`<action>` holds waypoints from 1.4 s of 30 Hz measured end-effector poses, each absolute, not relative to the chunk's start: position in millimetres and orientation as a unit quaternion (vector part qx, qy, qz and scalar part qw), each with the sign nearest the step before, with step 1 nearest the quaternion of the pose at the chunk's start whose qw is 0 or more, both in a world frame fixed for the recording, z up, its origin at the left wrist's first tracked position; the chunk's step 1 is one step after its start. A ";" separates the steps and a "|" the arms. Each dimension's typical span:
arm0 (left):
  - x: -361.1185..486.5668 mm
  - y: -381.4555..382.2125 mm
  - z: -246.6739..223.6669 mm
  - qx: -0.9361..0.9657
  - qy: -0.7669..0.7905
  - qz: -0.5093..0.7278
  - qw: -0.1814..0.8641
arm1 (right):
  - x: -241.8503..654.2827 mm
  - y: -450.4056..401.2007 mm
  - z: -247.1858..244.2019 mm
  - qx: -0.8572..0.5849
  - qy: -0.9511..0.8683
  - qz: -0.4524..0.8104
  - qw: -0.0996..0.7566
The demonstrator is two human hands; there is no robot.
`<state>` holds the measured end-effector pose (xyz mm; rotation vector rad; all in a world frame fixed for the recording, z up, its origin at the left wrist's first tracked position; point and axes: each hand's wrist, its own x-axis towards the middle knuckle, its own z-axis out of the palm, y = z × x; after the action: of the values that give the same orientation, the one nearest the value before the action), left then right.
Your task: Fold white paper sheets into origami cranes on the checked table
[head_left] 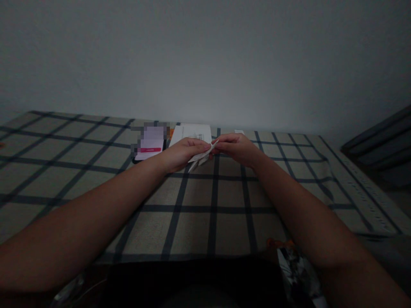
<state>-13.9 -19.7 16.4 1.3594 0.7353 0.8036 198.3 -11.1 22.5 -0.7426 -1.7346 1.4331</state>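
Observation:
A folded piece of white paper (201, 158) is held above the checked cloth, between my two hands. My left hand (186, 152) grips it from the left, with the thumb pressed on top. At its upper right end, the fingers of my right hand (236, 147) pinch the paper. Just behind my left hand lies a white sheet or booklet (192, 130) with a small printed drawing, partly covered by that hand. What the paper carries or encloses, if anything, cannot be made out in the dim light.
A phone (150, 143) with a lit screen lies left of the white booklet. The checked cloth (199, 222) covers the table up to the wall (205, 64). A small white piece (239, 131) sits behind my right hand. A shiny crumpled wrapper (298, 273) is near the front edge.

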 end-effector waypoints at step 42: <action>-8.9 -28.0 21.8 0.749 0.352 0.530 0.187 | 189.6 -19.3 21.3 -0.207 -0.834 -0.070 0.506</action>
<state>-8.9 -28.0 21.8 2.1073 0.9909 1.4912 189.6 -19.3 21.3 -0.4989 -2.0120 -0.1698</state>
